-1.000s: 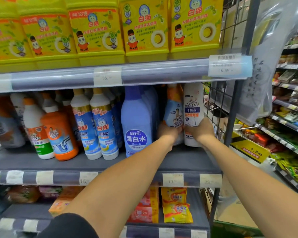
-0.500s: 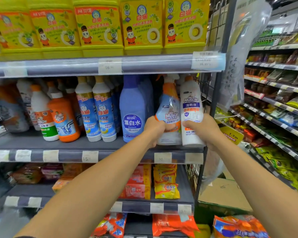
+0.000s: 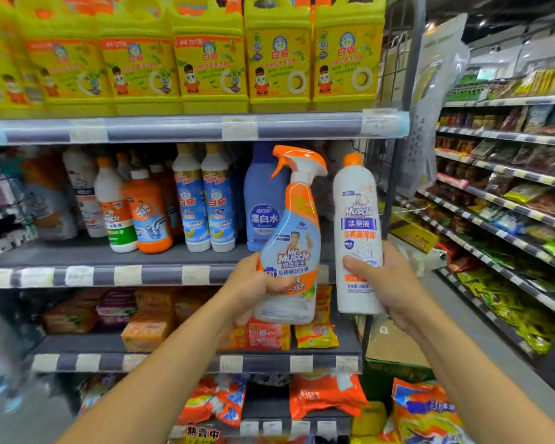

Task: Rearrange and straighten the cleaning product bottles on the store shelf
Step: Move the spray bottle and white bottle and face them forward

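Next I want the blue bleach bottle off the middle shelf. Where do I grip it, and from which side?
Grip the blue bleach bottle around its straight body at about label height, coming straight in from the front. It stands upright, its front faces the aisle, and the twin blue-label bottles crowd its left. Both hands are full: the left hand holds the spray bottle, the right hand the white bottle, so free one first.
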